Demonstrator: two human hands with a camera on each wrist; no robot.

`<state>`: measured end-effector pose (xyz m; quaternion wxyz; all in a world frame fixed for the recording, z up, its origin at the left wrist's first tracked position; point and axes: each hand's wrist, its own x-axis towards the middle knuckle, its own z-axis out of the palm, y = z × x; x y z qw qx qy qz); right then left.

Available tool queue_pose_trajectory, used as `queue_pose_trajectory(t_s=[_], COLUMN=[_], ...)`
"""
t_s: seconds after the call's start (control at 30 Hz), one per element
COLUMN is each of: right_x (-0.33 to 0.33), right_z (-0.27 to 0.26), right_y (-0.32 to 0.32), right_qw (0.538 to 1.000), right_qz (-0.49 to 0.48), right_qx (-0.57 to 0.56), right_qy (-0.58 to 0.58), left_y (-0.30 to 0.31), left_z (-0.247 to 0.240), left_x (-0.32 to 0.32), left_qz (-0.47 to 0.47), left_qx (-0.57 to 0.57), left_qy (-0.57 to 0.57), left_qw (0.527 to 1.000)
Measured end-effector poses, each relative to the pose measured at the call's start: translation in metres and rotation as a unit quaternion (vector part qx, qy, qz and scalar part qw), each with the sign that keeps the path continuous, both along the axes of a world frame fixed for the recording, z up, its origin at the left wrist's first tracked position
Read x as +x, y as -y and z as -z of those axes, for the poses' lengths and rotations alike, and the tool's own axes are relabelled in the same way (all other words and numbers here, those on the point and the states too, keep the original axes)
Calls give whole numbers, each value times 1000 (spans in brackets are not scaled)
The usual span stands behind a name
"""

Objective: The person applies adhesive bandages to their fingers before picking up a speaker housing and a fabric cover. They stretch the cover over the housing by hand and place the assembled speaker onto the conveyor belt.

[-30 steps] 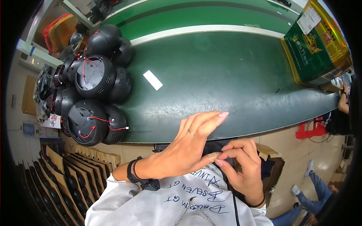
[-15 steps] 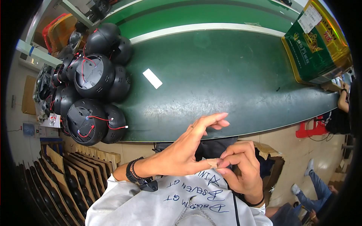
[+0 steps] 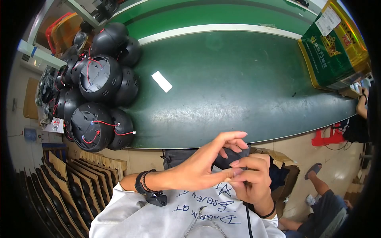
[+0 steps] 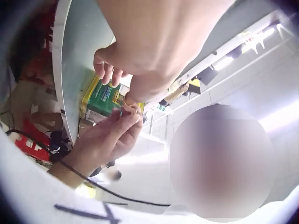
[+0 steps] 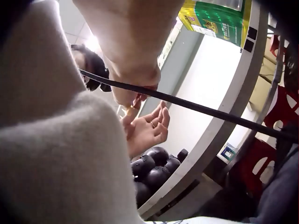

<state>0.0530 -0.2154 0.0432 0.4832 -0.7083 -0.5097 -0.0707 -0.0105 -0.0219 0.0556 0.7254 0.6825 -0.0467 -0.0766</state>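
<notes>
My left hand (image 3: 204, 164) is held over the table's near edge, its thumb pointing right and its fingers loosely bent with nothing in them. A tan adhesive bandage (image 4: 132, 108) is wrapped around that thumb, with a loose-looking end in the left wrist view. The right hand (image 3: 252, 180) pinches the bandage at the thumb between thumb and curled fingers. In the head view its fingers cover most of the bandage. From the right wrist view, the left palm (image 5: 145, 133) shows with its fingers spread, beyond the right hand.
A green-topped table (image 3: 222, 79) lies ahead, with a white slip (image 3: 162, 81) on it. Black round housings (image 3: 92, 127) with red wires are piled at left. A green and gold tin (image 3: 333, 49) stands at right. An open carton (image 3: 283, 158) sits below the edge.
The left fingers have bent and come down closer to me. The right fingers have shifted over the thumb and now cover the bandage. Someone in the background has moved.
</notes>
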Motion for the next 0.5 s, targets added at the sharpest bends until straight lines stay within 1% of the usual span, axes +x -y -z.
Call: queue_pose_trajectory(t_s=[0.07,0.13,0.2,0.23,0.37,0.4,0.43,0.47,0.5], right_x=[2,4,5,6,3,1,1,2,2], right_z=[-6,-9,-5,-3,-6,-5,-5,-5,-5], right_y=[1,6,4,7,8,11,12,12,13], right_qw=[998,998,992,995,997,998,996,996,993], right_qz=[-23,-30,-20,-13,-4,17,35,34,49], right_qx=[41,19,79,70,66,57,48,49,18], right_qy=[-44,-48,-92,-69,-47,7,61,61,102], left_y=[0,-1,-1,-1,1,0,-1,-1,-2], left_z=[0,2,3,4,2,4,7,8,8], left_x=[1,1,2,2,2,2,3,3,3], left_qz=[-22,-25,-33,-29,-33,-34,-30,-24,-23], left_qx=[6,-7,-19,-18,-30,-30,-74,-118,-118], left_qy=[24,9,-3,1,-12,-12,-36,-62,-63], left_qw=[999,1000,999,999,999,999,996,991,991])
